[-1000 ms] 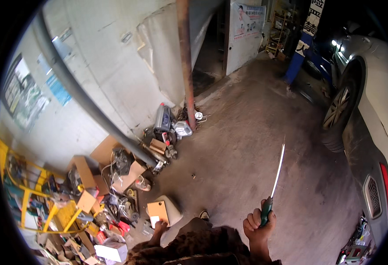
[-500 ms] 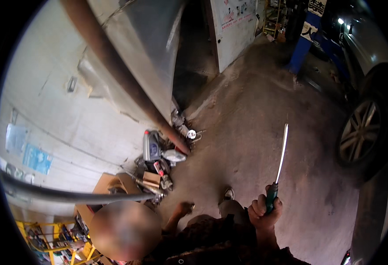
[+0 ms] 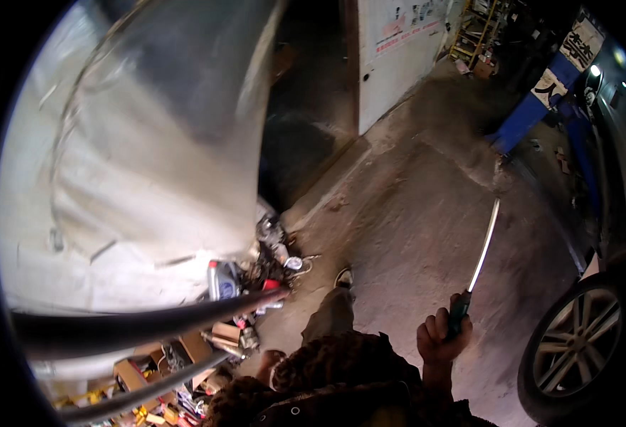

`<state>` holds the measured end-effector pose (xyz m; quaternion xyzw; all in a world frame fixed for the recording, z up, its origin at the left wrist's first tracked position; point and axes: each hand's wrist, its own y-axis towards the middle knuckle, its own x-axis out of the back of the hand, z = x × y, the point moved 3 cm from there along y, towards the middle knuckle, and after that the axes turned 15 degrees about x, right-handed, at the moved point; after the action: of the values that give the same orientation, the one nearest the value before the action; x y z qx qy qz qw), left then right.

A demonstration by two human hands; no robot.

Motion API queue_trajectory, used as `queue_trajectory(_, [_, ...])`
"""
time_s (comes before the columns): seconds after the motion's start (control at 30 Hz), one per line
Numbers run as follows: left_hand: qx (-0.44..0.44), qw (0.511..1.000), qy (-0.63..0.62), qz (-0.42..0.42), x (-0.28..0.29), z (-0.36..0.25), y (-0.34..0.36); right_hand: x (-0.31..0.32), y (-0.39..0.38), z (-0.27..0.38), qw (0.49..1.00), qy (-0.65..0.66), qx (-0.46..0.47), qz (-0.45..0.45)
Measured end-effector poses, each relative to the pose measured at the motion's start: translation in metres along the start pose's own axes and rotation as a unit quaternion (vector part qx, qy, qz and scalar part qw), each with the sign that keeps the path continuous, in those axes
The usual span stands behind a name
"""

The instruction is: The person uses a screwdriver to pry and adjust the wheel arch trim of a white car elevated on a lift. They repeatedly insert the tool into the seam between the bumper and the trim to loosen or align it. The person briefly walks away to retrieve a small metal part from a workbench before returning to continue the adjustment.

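Observation:
My right hand [image 3: 443, 338] is closed round the dark green handle of a screwdriver [image 3: 485, 245]. Its long, bright metal shaft points up and away over the floor, touching nothing. Low at the left beside my body hangs my left hand [image 3: 270, 363], dim and partly covered by my dark patterned clothing, so its fingers do not show clearly. It is nearest to the boxes and parts piled along the wall.
A silver-grey jug [image 3: 223, 280] and a small carton [image 3: 225, 333] stand among clutter at the left. Dark pipes [image 3: 149, 324] cross there. Ahead are a white door [image 3: 398, 64], a doorway and a blue post [image 3: 523, 121]. A car wheel [image 3: 576, 341] is close on my right.
The view has swung and moved forward; the doorway looks nearer and the wheel sits lower in the picture. The screwdriver stays in my right hand. My left hand has drawn back toward my body.

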<state>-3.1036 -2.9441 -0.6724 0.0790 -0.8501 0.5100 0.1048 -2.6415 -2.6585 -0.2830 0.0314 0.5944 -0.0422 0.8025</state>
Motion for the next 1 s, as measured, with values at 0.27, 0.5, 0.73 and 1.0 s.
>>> queue_trajectory(0.27, [-0.24, 0.944, 0.215, 0.069, -0.051, -0.651, 0.125, -0.045, 0.245, 0.031, 0.994, 0.002, 0.107, -0.016])
queue_trajectory(0.5, [-0.212, 0.933, 0.277, 0.084, -0.205, -0.938, 0.161, 0.001, 0.452, 0.074, 0.984, -0.021, 0.179, -0.019])
queue_trajectory(0.73, [-0.068, 0.918, 0.391, -0.002, -0.179, -0.886, 0.299, 0.005, 0.702, 0.14, 0.982, 0.008, 0.179, -0.064])
queue_trajectory(1.0, [0.146, 0.975, 0.168, -0.002, -0.222, -1.017, 0.363, 0.038, 0.937, 0.171, 0.985, 0.017, 0.157, -0.066])
